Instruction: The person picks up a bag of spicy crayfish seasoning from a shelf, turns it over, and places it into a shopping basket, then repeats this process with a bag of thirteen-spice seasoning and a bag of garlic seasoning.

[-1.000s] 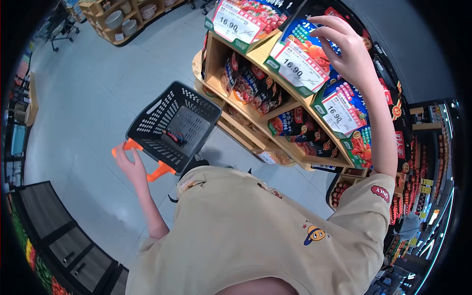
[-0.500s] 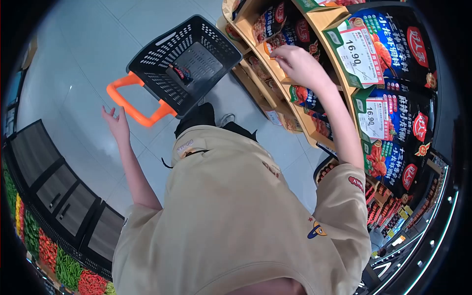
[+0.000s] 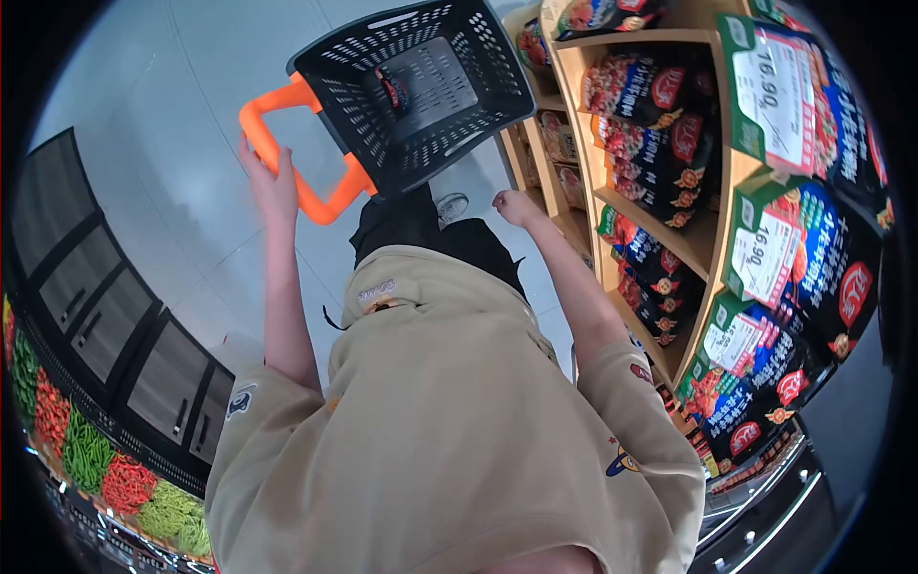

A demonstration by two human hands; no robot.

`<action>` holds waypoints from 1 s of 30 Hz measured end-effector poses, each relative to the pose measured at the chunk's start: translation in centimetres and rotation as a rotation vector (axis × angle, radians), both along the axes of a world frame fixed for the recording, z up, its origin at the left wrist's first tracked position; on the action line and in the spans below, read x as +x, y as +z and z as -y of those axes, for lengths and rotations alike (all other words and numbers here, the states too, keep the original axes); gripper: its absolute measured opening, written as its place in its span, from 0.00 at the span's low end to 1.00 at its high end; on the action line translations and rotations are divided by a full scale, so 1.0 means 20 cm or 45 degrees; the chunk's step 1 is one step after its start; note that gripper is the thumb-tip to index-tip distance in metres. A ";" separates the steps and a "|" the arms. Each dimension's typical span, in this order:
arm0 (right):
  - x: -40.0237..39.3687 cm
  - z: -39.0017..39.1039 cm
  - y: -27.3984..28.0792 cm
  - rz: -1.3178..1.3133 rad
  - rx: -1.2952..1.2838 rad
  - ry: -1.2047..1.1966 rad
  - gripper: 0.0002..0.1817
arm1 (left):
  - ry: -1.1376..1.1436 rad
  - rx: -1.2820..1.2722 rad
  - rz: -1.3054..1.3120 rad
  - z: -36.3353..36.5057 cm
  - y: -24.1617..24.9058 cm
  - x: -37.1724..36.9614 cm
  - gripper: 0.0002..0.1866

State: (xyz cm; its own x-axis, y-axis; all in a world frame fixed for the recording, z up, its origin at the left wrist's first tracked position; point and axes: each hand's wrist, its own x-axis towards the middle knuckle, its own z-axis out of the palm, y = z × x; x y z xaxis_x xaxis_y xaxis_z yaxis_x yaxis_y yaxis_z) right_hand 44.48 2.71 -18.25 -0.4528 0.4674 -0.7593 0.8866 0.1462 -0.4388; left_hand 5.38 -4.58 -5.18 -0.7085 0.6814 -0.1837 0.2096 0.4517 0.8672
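A black shopping basket [image 3: 349, 91] with an orange handle [image 3: 263, 124] is in front of me at the upper middle. My left hand [image 3: 272, 187] is at the outer bar of that handle, thumb on one side and fingers on the other. Inside the basket lies a small dark packet [image 3: 393, 91] with red and blue print. My right hand [image 3: 517, 208] hangs between my leg and the wooden shelf, its fingers curled, with nothing visible in them.
Wooden shelves [image 3: 724, 210] on the right hold several dark seasoning packets [image 3: 660, 158], with price cards [image 3: 765, 253] along the edge. Dark cabinets [image 3: 100, 297] stand at the left beside bins of vegetables [image 3: 88, 454]. Grey floor tiles [image 3: 201, 210] lie between.
My left hand has gone from beside the basket to its handle. My right hand has come away from the shelf and dropped towards my side. The view has shifted.
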 end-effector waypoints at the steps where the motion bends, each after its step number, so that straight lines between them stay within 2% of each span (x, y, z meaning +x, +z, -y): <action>1: -0.05 0.00 -0.01 -0.022 -0.008 -0.105 0.11 | 0.011 -0.020 -0.002 -0.02 -0.02 0.00 0.29; 2: -0.10 -0.01 -0.04 -0.028 -0.026 -0.095 0.11 | 0.080 0.097 0.104 -0.05 -0.05 0.00 0.27; 3: -0.17 -0.02 -0.05 -0.079 -0.114 -0.269 0.11 | 0.145 0.216 0.208 -0.09 -0.05 0.01 0.26; 4: -0.23 -0.03 -0.05 -0.121 -0.209 -0.450 0.11 | 0.147 0.192 0.205 -0.11 -0.02 0.02 0.26; 6: -0.35 -0.04 -0.06 -0.190 -0.250 -0.522 0.12 | 0.129 0.010 0.255 -0.13 0.07 0.04 0.23; 8: -0.49 -0.04 -0.12 -0.262 -0.164 -0.737 0.09 | 0.155 0.046 0.280 -0.14 0.09 0.06 0.24; 10: -0.64 -0.04 -0.22 -0.243 -0.246 -0.754 0.09 | 0.170 0.053 0.314 -0.14 0.05 0.04 0.24; 13: -0.76 -0.04 -0.31 -0.231 -0.238 -0.463 0.09 | 0.208 0.090 0.374 -0.14 0.02 0.03 0.24; 18: -0.89 -0.14 -0.47 -0.213 -0.229 -0.374 0.10 | 0.280 0.056 0.398 -0.15 0.01 0.02 0.26; 21: -0.93 -0.21 -0.62 -0.197 -0.265 -0.462 0.11 | 0.335 0.009 0.368 -0.17 0.02 0.03 0.25; 22: -0.95 -0.25 -0.63 -0.109 -0.194 -0.384 0.11 | 0.342 -0.021 0.348 -0.18 0.02 0.02 0.25; 28: -0.98 -0.36 -1.07 -0.125 0.074 -0.023 0.13 | 0.452 -0.039 0.274 -0.19 -0.02 0.04 0.27; 30: -1.05 -0.41 -1.14 -0.054 0.017 0.039 0.16 | 0.435 -0.020 0.240 -0.15 -0.03 0.04 0.27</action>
State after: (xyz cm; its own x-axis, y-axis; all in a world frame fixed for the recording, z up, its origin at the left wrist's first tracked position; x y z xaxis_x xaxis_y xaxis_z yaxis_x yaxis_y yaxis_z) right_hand 23.52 10.84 -41.01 -0.4987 0.4626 -0.7330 0.8623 0.1793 -0.4736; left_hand 6.10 -1.58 -5.84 -0.8468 0.4083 -0.3408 -0.1172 0.4818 0.8684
